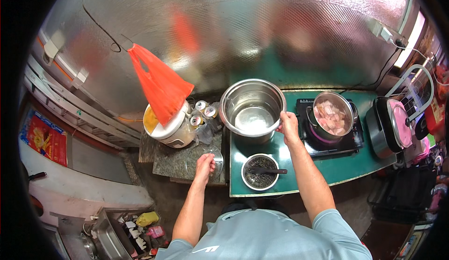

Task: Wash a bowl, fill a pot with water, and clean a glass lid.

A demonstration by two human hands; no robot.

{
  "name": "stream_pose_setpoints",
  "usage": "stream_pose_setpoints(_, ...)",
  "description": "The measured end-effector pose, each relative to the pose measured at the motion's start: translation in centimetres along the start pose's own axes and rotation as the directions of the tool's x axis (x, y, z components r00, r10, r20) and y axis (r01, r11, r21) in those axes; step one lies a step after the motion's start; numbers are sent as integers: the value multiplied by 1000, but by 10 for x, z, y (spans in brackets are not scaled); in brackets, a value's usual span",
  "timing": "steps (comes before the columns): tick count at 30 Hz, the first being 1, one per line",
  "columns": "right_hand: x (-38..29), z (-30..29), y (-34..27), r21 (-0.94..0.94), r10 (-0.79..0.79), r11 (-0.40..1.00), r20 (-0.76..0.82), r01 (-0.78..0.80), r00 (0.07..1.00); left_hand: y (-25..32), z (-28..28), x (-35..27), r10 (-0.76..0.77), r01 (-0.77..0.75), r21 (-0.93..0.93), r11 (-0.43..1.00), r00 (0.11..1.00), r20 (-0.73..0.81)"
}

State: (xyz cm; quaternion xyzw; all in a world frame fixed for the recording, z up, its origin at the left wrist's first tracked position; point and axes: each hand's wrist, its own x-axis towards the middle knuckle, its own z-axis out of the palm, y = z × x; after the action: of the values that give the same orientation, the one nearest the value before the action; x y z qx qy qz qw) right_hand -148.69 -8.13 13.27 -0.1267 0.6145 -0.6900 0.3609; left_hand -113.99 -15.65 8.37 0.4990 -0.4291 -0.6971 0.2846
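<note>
My left hand (205, 167) holds a round glass pot lid (192, 156) by its top, over the grey stone ledge. With my right hand (289, 126) I grip the right rim of a large stainless steel pot (253, 133), which has clear liquid inside. Below it on the green table (287, 183) sits a metal bowl (245, 179) of dark contents, a black utensil (275, 171) resting in it. To the right, a steel pot (333, 95) with pale pink chunks of what looks like meat (329, 118) stands on a black electric cooktop (317, 149).
A white bucket (179, 133) and several drink cans (201, 105) stand at the left, under a hanging red plastic bag (158, 84). A rectangular cooker (379, 130) with a pink-looking lid is at the table's right. Metallic sheeting covers the wall behind. A sink (108, 235) lies lower left.
</note>
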Motion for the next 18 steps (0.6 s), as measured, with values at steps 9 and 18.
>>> stream_pose_setpoints(9, 13, 9, 18, -212, -151, 972, -210, 106, 966, 51, 5, 51, 44, -61, 121, 991, 989, 142)
stream_pose_setpoints(18, 25, 6, 20, -328, -224, 935, -249, 135, 942, 113, 71, 117, 220, -245, 115, 963, 956, 195)
